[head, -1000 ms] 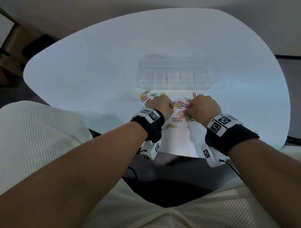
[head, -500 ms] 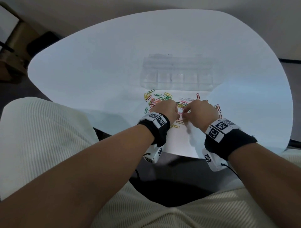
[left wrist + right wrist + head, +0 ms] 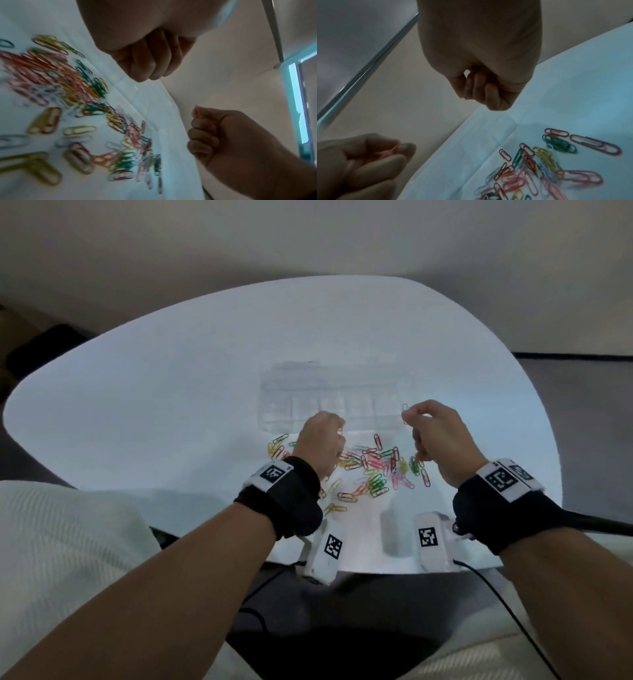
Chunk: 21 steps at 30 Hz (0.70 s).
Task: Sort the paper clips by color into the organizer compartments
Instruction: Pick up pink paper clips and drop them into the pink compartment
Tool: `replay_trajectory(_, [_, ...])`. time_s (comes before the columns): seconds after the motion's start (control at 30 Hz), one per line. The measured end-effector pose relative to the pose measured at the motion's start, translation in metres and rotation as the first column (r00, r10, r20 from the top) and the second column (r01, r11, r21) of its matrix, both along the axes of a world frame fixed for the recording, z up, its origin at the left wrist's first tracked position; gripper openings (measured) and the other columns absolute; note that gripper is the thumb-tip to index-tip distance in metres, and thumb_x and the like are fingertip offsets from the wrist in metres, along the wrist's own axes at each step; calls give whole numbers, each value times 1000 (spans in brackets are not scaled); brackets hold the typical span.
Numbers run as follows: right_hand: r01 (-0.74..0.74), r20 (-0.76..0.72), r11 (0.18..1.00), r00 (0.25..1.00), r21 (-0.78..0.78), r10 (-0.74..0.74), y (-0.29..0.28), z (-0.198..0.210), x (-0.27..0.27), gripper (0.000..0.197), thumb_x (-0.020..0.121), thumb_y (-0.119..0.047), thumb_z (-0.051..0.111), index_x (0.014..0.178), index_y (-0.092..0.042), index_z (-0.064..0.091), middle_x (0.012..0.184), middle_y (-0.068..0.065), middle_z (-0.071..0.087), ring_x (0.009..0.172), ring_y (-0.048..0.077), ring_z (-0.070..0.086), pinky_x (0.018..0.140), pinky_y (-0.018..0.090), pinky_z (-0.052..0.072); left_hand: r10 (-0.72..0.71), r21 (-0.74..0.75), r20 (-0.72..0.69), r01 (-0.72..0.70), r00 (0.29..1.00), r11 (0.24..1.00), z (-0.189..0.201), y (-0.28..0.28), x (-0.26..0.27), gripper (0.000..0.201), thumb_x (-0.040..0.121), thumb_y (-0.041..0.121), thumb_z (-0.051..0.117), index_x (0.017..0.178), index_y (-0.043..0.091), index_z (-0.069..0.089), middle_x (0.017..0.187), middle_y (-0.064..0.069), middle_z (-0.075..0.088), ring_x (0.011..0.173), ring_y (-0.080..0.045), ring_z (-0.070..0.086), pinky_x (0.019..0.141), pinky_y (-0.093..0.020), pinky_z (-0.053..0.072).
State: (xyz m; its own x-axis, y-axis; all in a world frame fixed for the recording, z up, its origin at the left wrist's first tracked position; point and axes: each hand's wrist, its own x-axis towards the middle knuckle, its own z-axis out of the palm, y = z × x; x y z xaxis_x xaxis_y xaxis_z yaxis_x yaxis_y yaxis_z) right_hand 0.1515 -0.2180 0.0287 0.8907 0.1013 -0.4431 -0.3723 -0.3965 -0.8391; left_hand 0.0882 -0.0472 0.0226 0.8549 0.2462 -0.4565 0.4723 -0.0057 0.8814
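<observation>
Nearest, pale ribbed trousers [image 3: 58, 542] across the lap, then two bare forearms reaching forward, each with a black wrist strap [image 3: 291, 498] carrying a white camera block [image 3: 325, 553] with square black-and-white markers. Beyond the wrists, a white rounded table [image 3: 171, 412] with a loose pile of coloured paper clips [image 3: 373, 470] in red, pink, yellow, green, blue and white, lying between the two hands and just short of the organizer. Left hand [image 3: 322, 436] raised above the pile's left side, fingers curled around a pinkish clip [image 3: 390, 150], hiding several clips beneath. Right hand [image 3: 438, 436] raised above the pile's right side, thumb and forefinger pinching one pale clip [image 3: 405, 413] upright, over the organizer's right end. Behind the hands, a clear plastic organizer [image 3: 329, 395] with a row of compartments, hard to make out, contents not discernible. Farthest, a plain pale wall [image 3: 308, 241] and dark floor [image 3: 582, 392]
</observation>
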Motion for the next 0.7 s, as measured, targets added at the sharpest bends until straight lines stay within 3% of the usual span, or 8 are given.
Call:
replay_trajectory(0.07, [143,-158,949,982,281,-101,-2,7,1,24,90,-13,44,67,-17,39,54,-2,25,49,16,15,49,29,14,47,-305,-69,-66,997,950,12,-2,3,20,88,21,30,69,22,26,49,6,19,42,-11,10,47,-21,9])
replay_trajectory(0.13, [195,-245,885,965,423,-96,-3,13,2,23,85,-13,33,63,-19,28,54,-2,15,52,16,6,52,32,6,10,-521,-90,-56,996,852,18,-4,3,20,85,22,27,65,22,24,47,5,15,43,-10,4,46,-17,8])
replay_trajectory(0.3, [234,-350,808,936,541,-37,-4,16,7,22,83,-18,30,63,-19,20,52,-3,13,50,16,3,49,28,5,19,-707,-1,-14,1000,707,25,-9,9,12,70,19,31,59,17,29,44,5,17,45,-12,2,47,-18,7])
replay_trajectory(0.47, [235,-371,768,929,596,4,-6,21,14,13,69,-15,36,56,-14,35,50,0,24,45,15,14,45,24,8,20,-700,12,-6,1000,714,31,-12,26,9,67,15,32,57,14,33,43,4,19,43,-12,3,47,-18,7])
replay_trajectory(0.6, [267,-390,883,915,387,-105,-6,17,21,20,81,-7,34,70,-12,50,59,2,40,46,15,26,43,22,17,32,-466,-102,-76,994,882,29,-15,45,20,75,6,28,60,15,36,46,4,20,38,-10,10,43,-16,10])
replay_trajectory(0.7, [273,-330,935,924,225,-191,-1,15,26,11,89,-12,44,84,-10,54,71,5,46,54,16,35,47,25,29,29,-246,-201,-79,979,966,26,-16,53,16,80,7,37,66,14,40,51,3,23,39,-11,13,44,-19,12])
